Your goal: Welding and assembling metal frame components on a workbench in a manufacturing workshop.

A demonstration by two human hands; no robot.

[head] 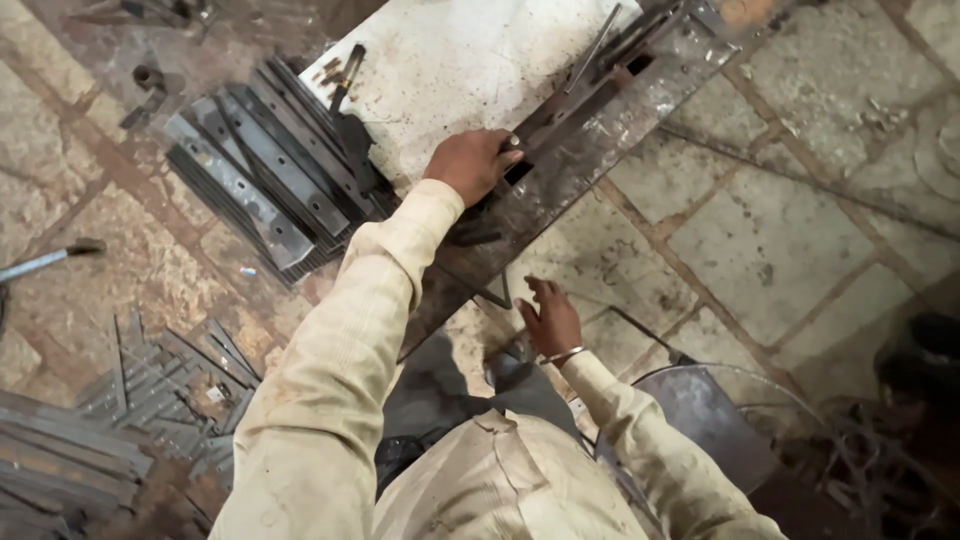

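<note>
A long rusty steel plate lies slantwise, its long axis running from lower left, near the person's knees, up to the upper right, with dark metal strips laid along it. The left hand is curled down on the plate's near edge, gripping it; the right hand hangs half open just below, holding nothing. Beside the plate lies a white slab, a stack of flat grey bars to its left, all on a stone-paved floor
</note>
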